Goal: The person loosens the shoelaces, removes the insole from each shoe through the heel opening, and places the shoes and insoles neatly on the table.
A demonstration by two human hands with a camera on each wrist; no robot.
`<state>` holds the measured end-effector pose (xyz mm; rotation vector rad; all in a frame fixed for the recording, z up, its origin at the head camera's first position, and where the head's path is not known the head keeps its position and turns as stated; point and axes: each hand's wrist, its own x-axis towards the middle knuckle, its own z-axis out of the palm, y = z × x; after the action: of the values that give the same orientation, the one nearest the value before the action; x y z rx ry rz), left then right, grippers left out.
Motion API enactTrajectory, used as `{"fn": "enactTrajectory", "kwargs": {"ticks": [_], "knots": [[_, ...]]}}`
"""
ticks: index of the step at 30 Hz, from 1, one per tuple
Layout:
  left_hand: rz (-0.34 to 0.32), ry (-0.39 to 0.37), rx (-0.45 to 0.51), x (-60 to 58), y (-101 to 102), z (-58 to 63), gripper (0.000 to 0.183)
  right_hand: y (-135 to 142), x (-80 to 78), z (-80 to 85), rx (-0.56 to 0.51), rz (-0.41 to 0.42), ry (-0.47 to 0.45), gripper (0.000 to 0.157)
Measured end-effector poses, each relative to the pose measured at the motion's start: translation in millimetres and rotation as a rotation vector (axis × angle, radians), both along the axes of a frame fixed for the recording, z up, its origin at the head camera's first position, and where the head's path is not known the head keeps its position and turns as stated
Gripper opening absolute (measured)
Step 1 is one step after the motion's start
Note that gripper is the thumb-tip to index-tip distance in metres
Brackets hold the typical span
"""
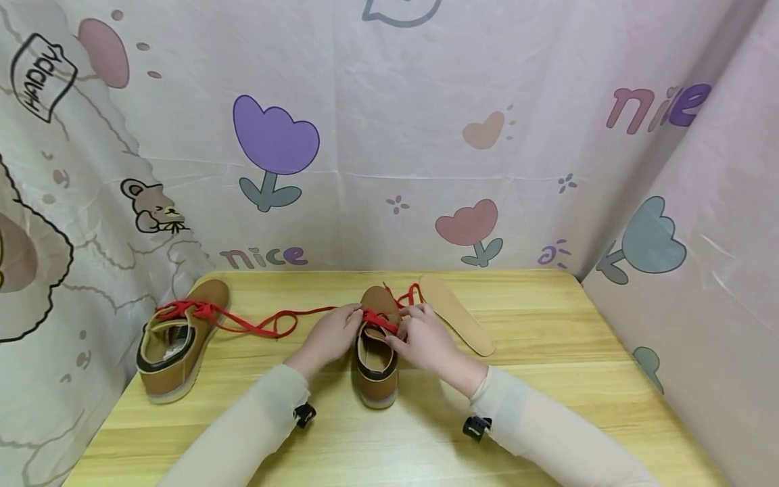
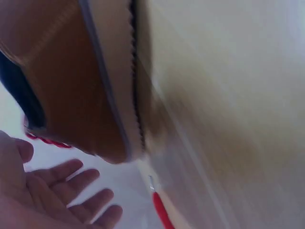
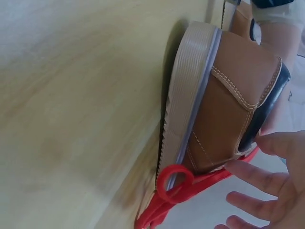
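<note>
A brown shoe (image 1: 377, 388) with a dark collar and red laces (image 1: 380, 318) stands at the table's middle, toe pointing away. On its left side is my left hand (image 1: 328, 339), fingers at the lacing; in the left wrist view that hand (image 2: 52, 195) has loosely spread fingers with nothing between them. My right hand (image 1: 431, 343) is at the shoe's right side. Seen from the right wrist, its thumb is by the dark collar and its index fingertip touches the edge beside the red lace (image 3: 209, 180), other fingers extended. A lace loop hangs by the sole.
A second brown shoe (image 1: 163, 384) with red laces stands at the table's left edge. Its long lace (image 1: 276, 331) trails across toward the middle shoe. A tan insole (image 1: 460, 318) lies behind my right hand. Printed curtains (image 1: 389, 135) enclose the wooden table (image 1: 548, 406).
</note>
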<state>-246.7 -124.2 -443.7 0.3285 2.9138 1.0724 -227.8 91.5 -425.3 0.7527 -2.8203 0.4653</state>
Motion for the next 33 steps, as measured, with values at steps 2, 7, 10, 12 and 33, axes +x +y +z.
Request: {"fn": "enactTrajectory", "kwargs": {"ticks": [2,7,10,12,33], "knots": [[0.033,0.036,-0.026,7.4,2,3.7,0.049,-1,-0.2,1.3,0.008,-0.001,0.033,0.032],[0.092,0.189,-0.19,23.6,8,5.8,0.044,-6,0.8,4.7,0.057,0.017,0.151,0.032],[0.113,0.273,-0.294,29.3,12,4.4,0.037,-11,-0.2,3.7,0.097,0.004,0.219,0.029],[0.124,0.31,-0.329,31.3,15,3.8,0.033,-14,-1.7,1.8,0.116,-0.005,0.263,0.027],[0.191,0.455,-0.335,36.7,5,1.0,0.013,3,-7.2,1.8,0.084,-0.081,0.196,0.022]]}}
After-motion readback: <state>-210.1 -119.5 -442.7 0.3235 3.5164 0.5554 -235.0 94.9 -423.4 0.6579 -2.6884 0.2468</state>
